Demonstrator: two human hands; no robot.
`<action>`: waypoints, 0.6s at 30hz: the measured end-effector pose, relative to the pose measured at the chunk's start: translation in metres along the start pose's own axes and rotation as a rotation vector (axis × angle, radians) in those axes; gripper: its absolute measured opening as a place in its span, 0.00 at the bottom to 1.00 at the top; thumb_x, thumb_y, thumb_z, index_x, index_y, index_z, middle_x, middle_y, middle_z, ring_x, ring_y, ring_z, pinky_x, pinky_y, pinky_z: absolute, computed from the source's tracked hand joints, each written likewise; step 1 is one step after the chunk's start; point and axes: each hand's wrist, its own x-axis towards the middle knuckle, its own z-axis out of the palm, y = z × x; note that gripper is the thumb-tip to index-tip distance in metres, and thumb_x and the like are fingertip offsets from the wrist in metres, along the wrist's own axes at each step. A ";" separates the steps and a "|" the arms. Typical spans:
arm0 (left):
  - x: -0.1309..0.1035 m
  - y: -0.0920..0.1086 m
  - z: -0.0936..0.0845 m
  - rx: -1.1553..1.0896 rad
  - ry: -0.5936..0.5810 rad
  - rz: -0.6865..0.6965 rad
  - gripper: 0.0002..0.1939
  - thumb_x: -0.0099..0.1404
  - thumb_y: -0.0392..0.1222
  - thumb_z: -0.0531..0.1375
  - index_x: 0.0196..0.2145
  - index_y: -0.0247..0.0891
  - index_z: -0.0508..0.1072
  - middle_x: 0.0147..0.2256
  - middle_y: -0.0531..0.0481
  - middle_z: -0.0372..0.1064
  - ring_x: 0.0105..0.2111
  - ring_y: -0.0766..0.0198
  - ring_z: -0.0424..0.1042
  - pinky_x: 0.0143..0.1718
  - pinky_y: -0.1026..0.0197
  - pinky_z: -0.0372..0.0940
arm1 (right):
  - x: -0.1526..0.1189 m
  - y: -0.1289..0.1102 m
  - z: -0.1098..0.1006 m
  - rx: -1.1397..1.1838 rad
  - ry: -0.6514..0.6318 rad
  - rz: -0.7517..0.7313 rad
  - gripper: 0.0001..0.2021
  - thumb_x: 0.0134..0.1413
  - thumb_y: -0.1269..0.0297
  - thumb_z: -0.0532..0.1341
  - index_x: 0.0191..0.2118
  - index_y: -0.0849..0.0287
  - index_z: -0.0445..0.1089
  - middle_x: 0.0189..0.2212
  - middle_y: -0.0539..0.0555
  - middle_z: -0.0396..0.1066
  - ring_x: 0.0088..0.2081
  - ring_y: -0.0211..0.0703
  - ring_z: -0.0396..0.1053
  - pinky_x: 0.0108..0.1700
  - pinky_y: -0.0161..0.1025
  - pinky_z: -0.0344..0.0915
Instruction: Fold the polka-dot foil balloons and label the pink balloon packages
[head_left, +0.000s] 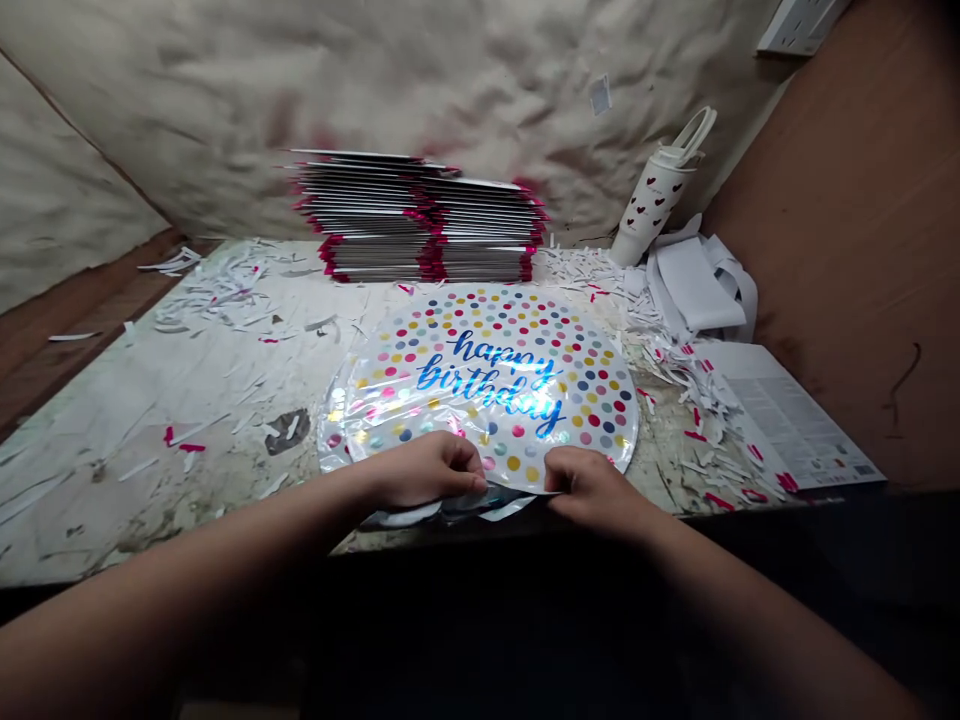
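A flat, round foil balloon (pixel 495 400) with colourful dots and blue "happy birthday" lettering lies on the worktable, its shiny film wrinkled on the left side. At its near edge, my left hand (pixel 431 470) is closed, thumb against curled fingers, pinching the film. My right hand (pixel 596 487) grips the same edge a little further right, fingers also closed. Between the two hands, loose folds of silvery film (pixel 495 500) hang at the table's front edge. What lies underneath the balloon is mostly hidden.
Two stacks of folded white pieces with pink edges (pixel 427 220) stand at the back. A white tumbler with hearts (pixel 652 205), crumpled white paper (pixel 694 280) and a printed sheet (pixel 795 415) are on the right. Paper scraps (pixel 217 285) litter the table (pixel 187 380).
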 end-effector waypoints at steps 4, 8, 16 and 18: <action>0.001 0.015 0.004 0.199 0.171 0.113 0.09 0.54 0.46 0.57 0.26 0.37 0.68 0.22 0.55 0.64 0.23 0.68 0.61 0.23 0.66 0.52 | 0.015 -0.014 -0.006 0.029 -0.159 -0.038 0.18 0.41 0.56 0.66 0.40 0.56 0.68 0.33 0.50 0.69 0.33 0.39 0.66 0.33 0.33 0.60; -0.007 0.031 0.010 0.437 0.256 0.228 0.07 0.57 0.40 0.53 0.28 0.39 0.70 0.26 0.54 0.68 0.26 0.65 0.65 0.26 0.66 0.54 | 0.031 -0.023 0.006 0.061 -0.117 -0.101 0.10 0.56 0.62 0.54 0.32 0.59 0.71 0.27 0.51 0.71 0.30 0.38 0.66 0.34 0.34 0.59; -0.057 -0.011 -0.013 0.773 0.430 0.086 0.13 0.58 0.34 0.50 0.40 0.43 0.68 0.33 0.49 0.72 0.32 0.59 0.70 0.31 0.61 0.61 | 0.029 -0.019 0.004 0.519 0.183 0.020 0.08 0.54 0.62 0.56 0.28 0.60 0.65 0.23 0.49 0.64 0.27 0.35 0.63 0.30 0.32 0.60; -0.068 -0.030 -0.020 0.815 0.616 0.157 0.15 0.60 0.43 0.53 0.45 0.42 0.66 0.39 0.45 0.70 0.38 0.54 0.70 0.37 0.57 0.63 | 0.025 -0.021 -0.002 0.507 0.278 -0.004 0.09 0.56 0.62 0.54 0.29 0.59 0.63 0.23 0.48 0.62 0.26 0.35 0.61 0.29 0.32 0.60</action>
